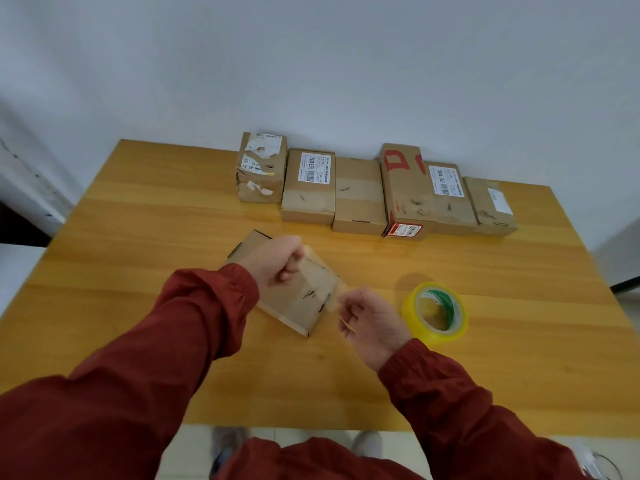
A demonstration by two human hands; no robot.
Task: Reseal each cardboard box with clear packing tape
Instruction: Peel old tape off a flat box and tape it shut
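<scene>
Pinching a tape strip (331, 299) over the box (294, 301) are left hand (277, 259) and right hand (370, 320), roll (441, 334) nearby.

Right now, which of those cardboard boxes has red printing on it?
The tall box, fourth from the left in the back row: big red marks on top, a red label in front. The others show none.

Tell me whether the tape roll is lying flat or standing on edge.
Flat: the tape roll sits on the table, core hole facing up.
</scene>
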